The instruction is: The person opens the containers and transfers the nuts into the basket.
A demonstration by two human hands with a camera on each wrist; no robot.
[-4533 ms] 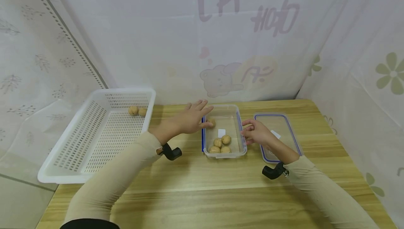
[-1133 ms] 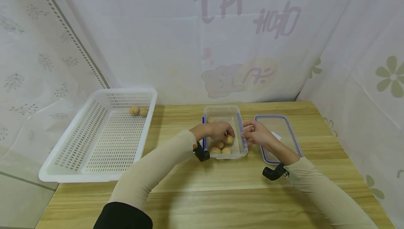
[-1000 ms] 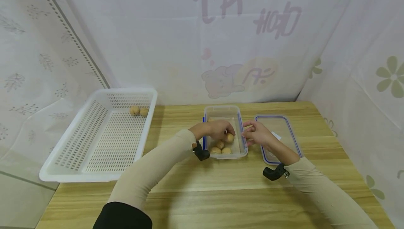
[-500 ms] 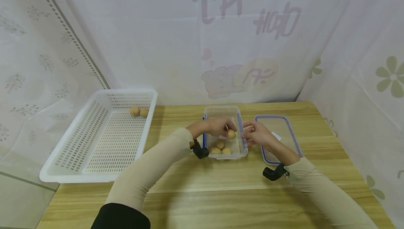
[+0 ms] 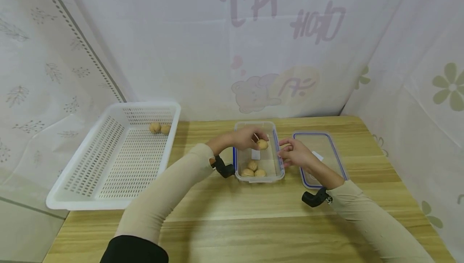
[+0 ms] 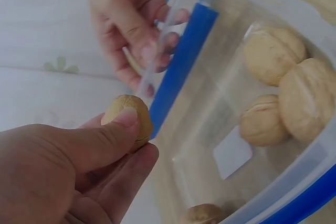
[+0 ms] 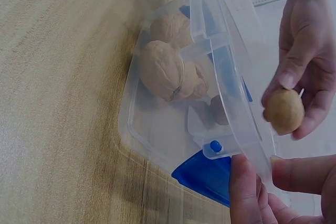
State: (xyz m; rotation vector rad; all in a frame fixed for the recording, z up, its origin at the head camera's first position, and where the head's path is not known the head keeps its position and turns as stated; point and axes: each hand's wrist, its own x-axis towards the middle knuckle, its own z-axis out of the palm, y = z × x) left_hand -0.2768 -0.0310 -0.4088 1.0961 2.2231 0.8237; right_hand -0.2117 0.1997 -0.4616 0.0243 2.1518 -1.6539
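Observation:
My left hand (image 5: pixel 243 137) pinches a walnut (image 5: pixel 262 145) between thumb and fingertips, held over the clear plastic food container (image 5: pixel 278 170). In the left wrist view the pinched walnut (image 6: pixel 125 114) hangs clear of the container's wall. Three walnuts (image 5: pixel 252 165) lie together at the container's near end, by a small white label (image 5: pixel 255 154). Another walnut (image 6: pixel 205 213) lies apart inside; my left hand hides it in the head view. My right hand (image 5: pixel 295 153) pinches the container's right wall, thumb at the rim and fingers outside, as the right wrist view shows.
A white perforated plastic basket (image 5: pixel 170 150) stands at the left with two walnuts (image 5: pixel 155 127) in its far right corner. The blue-sealed container lid (image 5: pixel 322 136) lies to the right, partly under my right forearm. Bare wooden table (image 5: pixel 261 222) extends in front.
My left hand reached down into the container, took hold of a walnut and has raised it, drawing slightly back and left. My right hand stays at the container's wall.

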